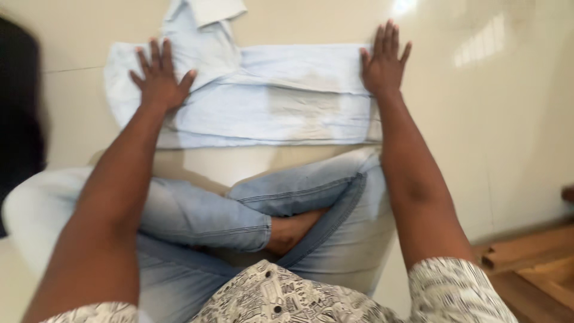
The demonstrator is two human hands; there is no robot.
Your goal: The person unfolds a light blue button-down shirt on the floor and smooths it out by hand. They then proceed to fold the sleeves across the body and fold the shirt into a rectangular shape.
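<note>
Floor: glossy cream floor (508,119) with window glare far right; wooden boards (532,263) at near right; a dark blurred shape at the left edge.
Count: one folded pale blue shirt (269,101), two hands, two crossed legs in light jeans (209,215).
Shirt place: flat on the floor, just beyond the knees, collar far left.
Left hand (160,75): flat, fingers spread, pressing the shirt's left part.
Right hand (382,63): flat on the shirt's right edge.
Grip: neither hand grasps; both lie fully open, palms down.

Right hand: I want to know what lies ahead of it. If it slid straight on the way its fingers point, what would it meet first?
The right hand lies flat on the folded pale-blue shirt, fingertips past its far edge. Beyond looks like bare glossy floor up to the frame's edge.
</note>
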